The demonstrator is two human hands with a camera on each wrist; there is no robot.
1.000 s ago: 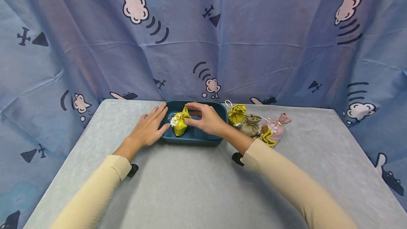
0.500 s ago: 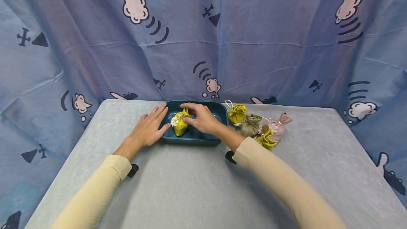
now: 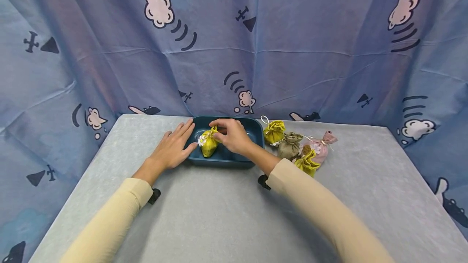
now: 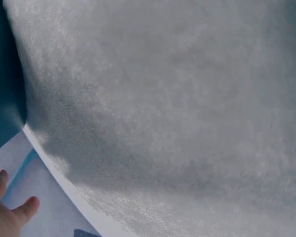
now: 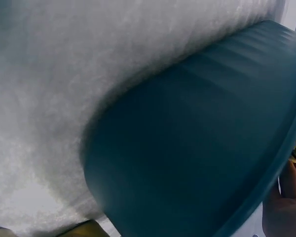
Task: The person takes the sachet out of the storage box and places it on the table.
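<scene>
A yellow drawstring pouch with a white flower stands in the left part of a dark blue rectangular bin. My right hand reaches in over the bin's right side and pinches the pouch's gathered top between thumb and fingers. In the right wrist view, the bin's outer wall hides most of this hand, and only a bit of yellow cloth shows at the right edge. My left hand rests at the bin's left rim with fingers extended; its fingertips appear low in the left wrist view.
Right of the bin lies a cluster of pouches: a yellow one with a white loop, an olive one, a pink one and another yellow one. A patterned blue curtain hangs behind the grey-covered table.
My right hand has shifted slightly left, its fingers closing in on the pouch's top. The pouch remains in the bin's left part, and my left hand keeps its place at the rim.
</scene>
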